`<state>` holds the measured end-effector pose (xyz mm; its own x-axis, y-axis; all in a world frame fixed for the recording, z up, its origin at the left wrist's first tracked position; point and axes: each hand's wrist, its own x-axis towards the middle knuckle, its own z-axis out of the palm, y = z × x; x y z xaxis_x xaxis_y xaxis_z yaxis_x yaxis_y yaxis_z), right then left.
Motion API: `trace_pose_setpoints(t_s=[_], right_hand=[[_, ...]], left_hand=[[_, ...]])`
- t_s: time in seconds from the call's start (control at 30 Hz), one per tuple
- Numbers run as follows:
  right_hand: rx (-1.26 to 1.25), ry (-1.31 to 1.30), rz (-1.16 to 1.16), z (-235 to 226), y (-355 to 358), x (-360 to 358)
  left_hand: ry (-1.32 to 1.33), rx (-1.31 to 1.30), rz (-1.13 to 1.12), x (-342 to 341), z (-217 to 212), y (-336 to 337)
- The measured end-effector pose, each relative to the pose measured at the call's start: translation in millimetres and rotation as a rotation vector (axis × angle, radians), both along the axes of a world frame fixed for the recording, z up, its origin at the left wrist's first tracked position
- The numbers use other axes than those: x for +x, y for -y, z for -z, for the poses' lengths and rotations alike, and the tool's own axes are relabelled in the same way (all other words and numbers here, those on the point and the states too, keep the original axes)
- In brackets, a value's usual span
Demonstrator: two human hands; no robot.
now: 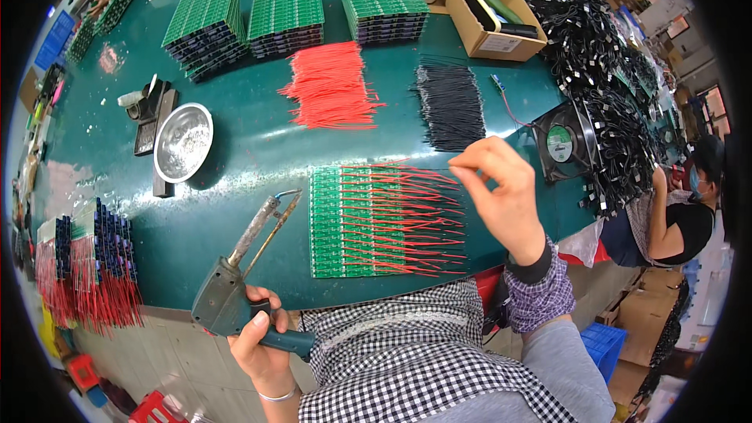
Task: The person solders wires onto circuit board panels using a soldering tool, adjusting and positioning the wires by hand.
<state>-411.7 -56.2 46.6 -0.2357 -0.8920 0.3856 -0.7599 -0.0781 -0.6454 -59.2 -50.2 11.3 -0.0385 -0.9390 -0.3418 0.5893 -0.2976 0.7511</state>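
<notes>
My left hand (260,347) is wrapped round the handle of a dark green soldering gun (214,298). Its thin bent tip points up, just left of a green circuit board panel (325,223). Rows of red and black wires (431,221) are attached across that panel and stick out past its right side. Above the wires' far ends hovers my right hand (507,192), thumb and forefinger pinched together; anything between them is too small to make out. A bundle of red wires (329,86) and a bundle of black wires (450,106) lie beyond the panel.
Stacks of green boards (286,8) stand at the back. A metal bowl (188,129) sits at left, near wired boards (94,254) at the table edge. To the right are a small fan (560,143), a cardboard box (501,45) and heaped black cables (580,31). A person (674,219) sits beyond.
</notes>
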Motion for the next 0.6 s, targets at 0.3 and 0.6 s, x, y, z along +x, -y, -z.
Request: trace_pose_setpoints(t_s=[0.3,0.6], right_hand=[[-0.049,-0.031,-0.206,-10,52,11],[0.09,-0.267,-0.418,41,149,50]], left_hand=[[-0.111,0.051,-0.049,7,-5,5],[-0.095,0.03,-0.107,17,-3,6]])
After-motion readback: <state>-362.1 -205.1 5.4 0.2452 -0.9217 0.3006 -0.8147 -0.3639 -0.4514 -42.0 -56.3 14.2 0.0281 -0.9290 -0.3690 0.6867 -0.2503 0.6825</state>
